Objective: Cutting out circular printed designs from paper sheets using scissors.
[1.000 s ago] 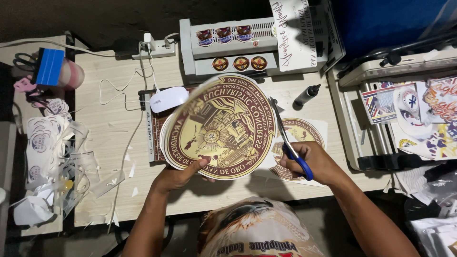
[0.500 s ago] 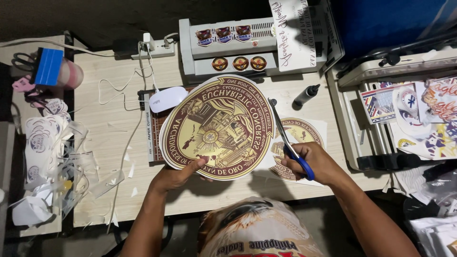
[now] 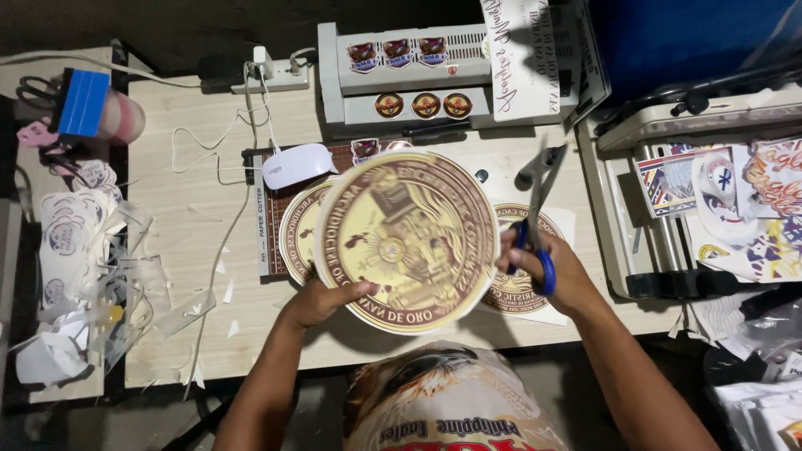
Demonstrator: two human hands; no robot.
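My left hand (image 3: 322, 301) grips the lower left edge of a large round brown-and-cream printed seal (image 3: 405, 242), holding it tilted above the wooden table (image 3: 192, 276). My right hand (image 3: 551, 271) holds blue-handled scissors (image 3: 535, 213), blades pointing up and away, right beside the seal's right edge. Under the big seal lies a second round seal (image 3: 296, 230), and another round print on a white sheet (image 3: 522, 288) sits beneath my right hand.
A white mouse (image 3: 296, 164) rests on a paper cutter (image 3: 263, 221) behind the seals. A grey laminator (image 3: 401, 71) carrying small round stickers stands at the back. Paper offcuts (image 3: 75, 276) pile up at the left. A machine with printed sheets (image 3: 718, 192) fills the right.
The large seal has been rotated in my left hand and pulled closer. My right hand has swung the scissors upright, with the blades now at the seal's right edge.
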